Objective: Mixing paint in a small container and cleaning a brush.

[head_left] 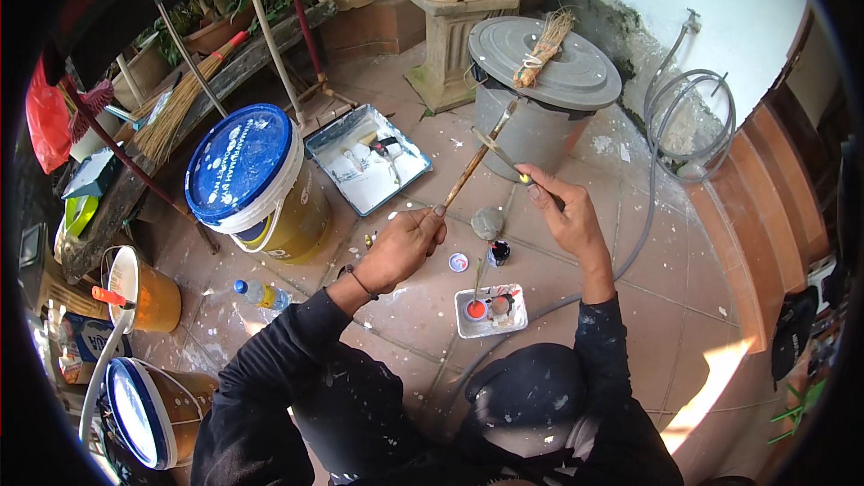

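Observation:
My left hand (402, 248) is closed around the lower end of a long, worn paintbrush (467, 175), which points up and away to the right. In my right hand (571, 216) is a knife-like tool (500, 153) with a narrow blade and a dark handle with a yellow band. Its blade crosses the brush near the upper end and appears to touch it. Below both hands, a small white tray (465, 330) holds a cup of orange-red paint (475, 310) with a thin brush (480, 279) standing in it. Beside it are a small dark jar (499, 253), a lid (458, 262) and a grey stone (488, 223).
A blue-lidded bucket (241, 162) and a paint tray (360, 182) stand ahead left. Beyond my hands is a grey bin (517, 117) with a straw bundle (544, 47) on its lid. A hose (650, 216) runs across the tiles. A bottle (261, 293) lies left; brick steps (720, 207) rise right.

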`<state>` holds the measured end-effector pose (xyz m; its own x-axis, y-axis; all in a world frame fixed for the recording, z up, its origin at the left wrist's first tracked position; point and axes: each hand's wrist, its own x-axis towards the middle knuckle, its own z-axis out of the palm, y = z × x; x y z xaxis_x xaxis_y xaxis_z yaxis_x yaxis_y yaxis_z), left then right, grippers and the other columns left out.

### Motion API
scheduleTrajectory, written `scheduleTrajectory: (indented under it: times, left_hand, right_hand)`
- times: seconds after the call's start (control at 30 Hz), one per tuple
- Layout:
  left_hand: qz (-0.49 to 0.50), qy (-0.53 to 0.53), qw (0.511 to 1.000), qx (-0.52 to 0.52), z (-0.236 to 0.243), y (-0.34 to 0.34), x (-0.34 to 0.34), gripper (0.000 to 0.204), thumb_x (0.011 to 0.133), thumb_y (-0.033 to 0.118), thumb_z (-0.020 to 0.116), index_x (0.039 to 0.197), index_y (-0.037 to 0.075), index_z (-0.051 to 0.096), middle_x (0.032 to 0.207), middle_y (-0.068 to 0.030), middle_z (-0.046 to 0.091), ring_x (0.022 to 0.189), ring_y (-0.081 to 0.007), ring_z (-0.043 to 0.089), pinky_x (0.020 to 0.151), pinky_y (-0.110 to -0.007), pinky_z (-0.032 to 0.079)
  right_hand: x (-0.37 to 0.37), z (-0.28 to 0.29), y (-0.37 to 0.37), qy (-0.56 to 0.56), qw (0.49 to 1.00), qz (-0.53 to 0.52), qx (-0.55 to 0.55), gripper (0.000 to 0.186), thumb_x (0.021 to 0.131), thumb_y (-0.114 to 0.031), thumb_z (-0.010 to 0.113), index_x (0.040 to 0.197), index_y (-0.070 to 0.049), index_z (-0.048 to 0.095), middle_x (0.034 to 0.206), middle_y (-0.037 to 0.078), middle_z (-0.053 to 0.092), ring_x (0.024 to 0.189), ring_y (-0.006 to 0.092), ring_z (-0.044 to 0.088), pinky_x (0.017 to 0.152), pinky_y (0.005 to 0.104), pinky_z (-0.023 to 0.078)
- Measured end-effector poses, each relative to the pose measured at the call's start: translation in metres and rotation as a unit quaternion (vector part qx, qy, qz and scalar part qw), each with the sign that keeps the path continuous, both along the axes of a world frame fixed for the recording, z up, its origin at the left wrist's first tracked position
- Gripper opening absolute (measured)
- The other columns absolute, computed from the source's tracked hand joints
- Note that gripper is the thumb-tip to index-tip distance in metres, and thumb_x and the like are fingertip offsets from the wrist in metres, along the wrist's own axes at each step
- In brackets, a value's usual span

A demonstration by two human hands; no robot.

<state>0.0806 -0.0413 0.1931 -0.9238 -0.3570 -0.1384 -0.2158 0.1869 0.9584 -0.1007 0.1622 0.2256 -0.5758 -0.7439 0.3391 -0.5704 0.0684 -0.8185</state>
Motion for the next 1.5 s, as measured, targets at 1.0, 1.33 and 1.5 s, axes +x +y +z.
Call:
scheduleTrajectory:
  times: [1.0,1.33,1.5]
  left_hand:
    - [0.123,0.052,0.988,-0.079,-0.022,0.007,-0.020,0.038,0.109,0.029,0.039,0.098,0.000,0.061,0.063,-0.0139,0.057,0.057,-0.0261,0.058,0.059,-0.041,0.045]
    - [0.097,0.053,0.976,0.190,0.000,-0.002,-0.011,0.043,0.111,0.042,0.038,0.089,0.008,0.052,0.060,0.0034,0.041,0.042,-0.0071,0.032,0.037,-0.026,0.024]
    - [0.049,0.010,0.959,0.278,0.008,-0.003,-0.010,0.044,0.110,0.047,0.037,0.085,0.012,0.046,0.062,0.0041,0.037,0.042,-0.0061,0.028,0.036,-0.025,0.021]
  right_hand:
    - [0.048,0.007,-0.043,0.077,0.993,-0.085,0.027,0.038,0.096,-0.018,0.056,0.132,-0.014,0.066,0.086,0.025,0.068,0.077,0.0397,0.069,0.071,0.0429,0.053]
    - [0.038,0.042,-0.054,0.033,0.990,-0.066,0.124,0.037,0.096,-0.020,0.055,0.129,-0.012,0.068,0.098,0.026,0.069,0.084,0.0361,0.072,0.077,0.0418,0.054]
    - [0.042,0.035,-0.053,0.006,0.991,-0.089,0.102,0.037,0.098,-0.013,0.054,0.132,-0.003,0.064,0.101,0.021,0.073,0.093,0.0200,0.069,0.086,0.0314,0.051]
